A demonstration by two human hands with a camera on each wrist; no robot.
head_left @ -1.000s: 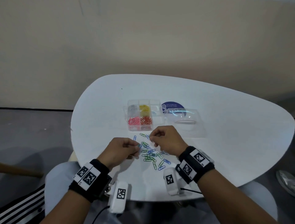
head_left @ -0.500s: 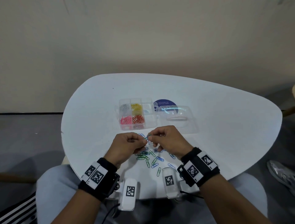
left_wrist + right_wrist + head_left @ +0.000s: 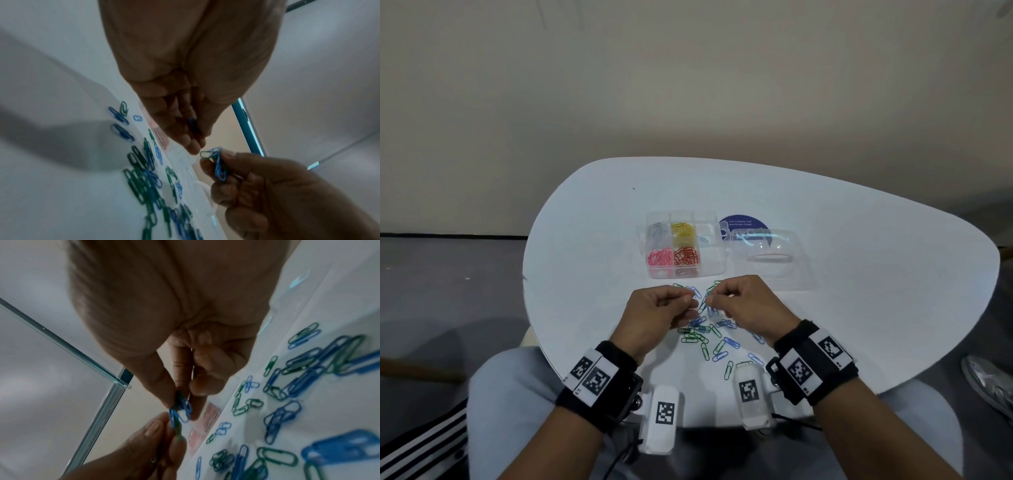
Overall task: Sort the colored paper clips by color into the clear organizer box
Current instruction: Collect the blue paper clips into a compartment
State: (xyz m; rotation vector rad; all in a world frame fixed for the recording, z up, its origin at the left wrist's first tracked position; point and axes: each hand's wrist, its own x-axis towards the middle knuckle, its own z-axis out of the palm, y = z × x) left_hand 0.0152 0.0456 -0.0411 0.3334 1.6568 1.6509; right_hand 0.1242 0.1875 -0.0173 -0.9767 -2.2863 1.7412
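Observation:
The clear organizer box [image 3: 717, 270] stands on the white table [image 3: 859, 274], holding silver, yellow, pink and red clips in separate compartments. In front of it lies a loose pile of blue and green paper clips [image 3: 702, 337], also seen in the wrist views [image 3: 144, 180] [image 3: 308, 369]. Just above the pile my left hand [image 3: 690, 302] and right hand [image 3: 711, 300] meet fingertip to fingertip. Both pinch one tangle of blue and green clips [image 3: 180, 408] [image 3: 218, 162]. A further blue clip [image 3: 193, 125] sits inside the curled fingers of my left hand [image 3: 195, 144].
The box's clear lid [image 3: 770, 260] lies open to the right of the box, partly over a round blue sticker [image 3: 743, 224]. The table's near edge runs under my wrists. A shoe [image 3: 989, 380] shows on the floor at the right.
Both hands lifted off the pile and came together, each pinching the same tangle of clips. They now sit a little closer to the box.

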